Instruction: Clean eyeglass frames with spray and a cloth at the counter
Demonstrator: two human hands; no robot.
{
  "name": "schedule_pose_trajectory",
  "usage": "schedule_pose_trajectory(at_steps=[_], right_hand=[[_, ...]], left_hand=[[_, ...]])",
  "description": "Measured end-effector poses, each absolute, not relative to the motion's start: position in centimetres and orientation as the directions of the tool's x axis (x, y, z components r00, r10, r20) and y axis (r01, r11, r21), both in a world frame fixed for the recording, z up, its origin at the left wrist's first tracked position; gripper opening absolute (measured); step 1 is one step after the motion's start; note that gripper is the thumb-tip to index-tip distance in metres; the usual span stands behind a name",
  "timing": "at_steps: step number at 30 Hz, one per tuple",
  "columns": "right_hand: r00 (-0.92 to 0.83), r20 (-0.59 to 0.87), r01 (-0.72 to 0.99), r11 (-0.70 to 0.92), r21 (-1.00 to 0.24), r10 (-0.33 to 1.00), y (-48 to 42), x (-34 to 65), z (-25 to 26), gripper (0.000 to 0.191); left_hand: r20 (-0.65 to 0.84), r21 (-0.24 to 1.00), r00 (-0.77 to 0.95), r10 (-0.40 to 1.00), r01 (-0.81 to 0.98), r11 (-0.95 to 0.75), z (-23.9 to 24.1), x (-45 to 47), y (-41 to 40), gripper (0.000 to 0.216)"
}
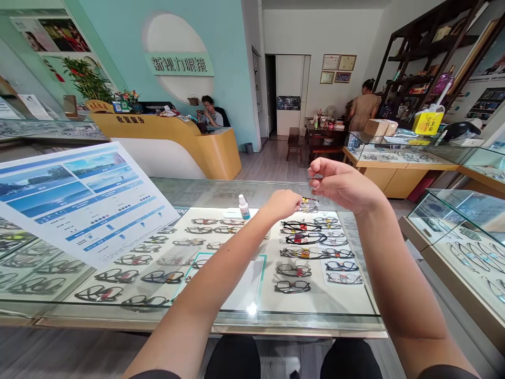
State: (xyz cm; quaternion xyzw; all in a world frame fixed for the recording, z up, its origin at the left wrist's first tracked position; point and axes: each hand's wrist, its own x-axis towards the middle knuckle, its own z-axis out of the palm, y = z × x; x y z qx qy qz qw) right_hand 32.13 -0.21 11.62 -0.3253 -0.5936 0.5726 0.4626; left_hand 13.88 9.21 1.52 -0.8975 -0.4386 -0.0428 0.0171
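My left hand [283,204] reaches over the glass counter with its fingers curled closed. What they hold, if anything, is hidden behind the knuckles. Right beside its fingertips shows a pair of eyeglasses [310,204] with a yellow tag; whether the hand touches it I cannot tell. Raised to the right of that, my right hand [347,184] has loosely bent fingers, set apart, and I see nothing in them. A small white spray bottle [244,208] with a blue-green label stands on the counter, left of my left hand.
The glass display counter [315,321] holds rows of spectacle frames [292,286]. A printed sheet [84,205] stands tilted at the left. More glass cases [465,231] line the right. Behind are a yellow reception desk [221,152] with a seated person and, farther right, another person [365,108].
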Motion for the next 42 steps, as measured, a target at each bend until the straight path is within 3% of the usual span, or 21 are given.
schedule_pose_trajectory(at_steps=[12, 23, 25, 27, 30, 32, 34, 42], right_hand=[[-0.354, 0.168, -0.060, 0.157, -0.986, 0.920, 0.0, 32.0, 11.2, 0.034], [-0.315, 0.223, 0.031, 0.244, -0.969, 0.923, 0.5, 31.9, 10.6, 0.028], [-0.237, 0.245, 0.042, 0.262, -0.964, 0.940, 0.8, 31.9, 10.5, 0.027], [-0.155, 0.274, 0.079, 0.289, -0.954, 0.949, 1.2, 32.0, 10.4, 0.027], [-0.094, 0.318, 0.127, 0.328, -0.936, 0.943, 1.8, 32.2, 10.2, 0.026], [-0.092, 0.332, 0.143, 0.342, -0.929, 0.939, 2.0, 32.3, 10.1, 0.026], [-0.098, 0.331, 0.156, 0.343, -0.926, 0.939, 2.0, 32.3, 10.1, 0.026], [-0.081, 0.337, 0.124, 0.345, -0.930, 0.938, 1.8, 31.9, 10.2, 0.027]], left_hand=[[0.027, -0.003, 0.603, 0.797, 0.798, -0.603, -1.6, 14.2, 10.7, 0.023], [0.074, 0.100, 0.609, 0.790, 0.783, -0.613, -1.5, 13.8, 11.0, 0.012], [0.164, 0.177, 0.613, 0.773, 0.753, -0.634, -0.4, 13.8, 10.6, 0.015], [0.323, 0.395, 0.588, 0.742, 0.629, -0.670, 1.1, 13.8, 9.9, 0.019], [0.533, 0.707, 0.458, 0.712, 0.221, -0.672, 3.2, 14.0, 8.6, 0.024], [0.589, 0.756, 0.396, 0.705, 0.038, -0.653, 4.1, 14.1, 8.0, 0.031], [0.604, 0.768, 0.369, 0.707, -0.032, -0.639, 4.6, 14.2, 7.6, 0.036], [0.613, 0.768, 0.353, 0.707, -0.055, -0.638, 4.8, 14.1, 7.6, 0.039]])
